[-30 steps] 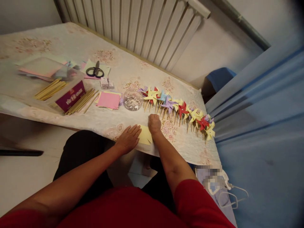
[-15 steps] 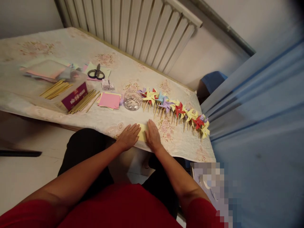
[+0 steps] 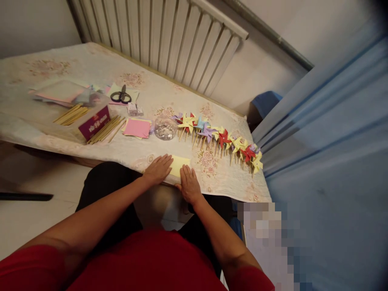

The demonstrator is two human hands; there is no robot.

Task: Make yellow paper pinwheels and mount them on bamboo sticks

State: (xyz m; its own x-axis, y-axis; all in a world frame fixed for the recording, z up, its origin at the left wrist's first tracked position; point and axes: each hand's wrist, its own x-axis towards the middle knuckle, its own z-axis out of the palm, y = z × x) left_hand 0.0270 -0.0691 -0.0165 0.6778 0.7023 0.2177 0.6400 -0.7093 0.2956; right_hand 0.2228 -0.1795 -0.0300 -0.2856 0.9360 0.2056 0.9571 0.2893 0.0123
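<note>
The yellow paper sheet (image 3: pixel 180 162) lies near the near edge of the cloth-covered tabletop (image 3: pixel 226 180), between the two hands. The left hand (image 3: pixel 158 168) is flat, palm down, fingers extended and close together, with the fingertips at the sheet's left border. The right hand (image 3: pixel 190 185) is likewise flat, with its fingers over the sheet's near right corner and its thumb directed toward the near edge. Neither hand grips anything. Contact from both sides probably holds the sheet flat and square to the body.

Supplies appear arranged for reach: the pink paper stack (image 3: pixel 137 128) and the clear round tray of small metallic parts (image 3: pixel 165 130) sit just beyond the left hand. The wooden sticks (image 3: pixel 104 130) lie farther left, beside the maroon-labelled box (image 3: pixel 94 123). The black-handled scissors (image 3: pixel 121 97) rest on paper, farther back. The paper pinwheels (image 3: pixel 223 138) form a row toward the right edge, heads overlapping; this grouping likely spares the working strip.

Patterned cloth separates the sheet from the pinwheel sticks, allowing rightward hand travel. Toward the body, clearance is short: the right wrist is at the near edge, where a sheet could slip off.
</note>
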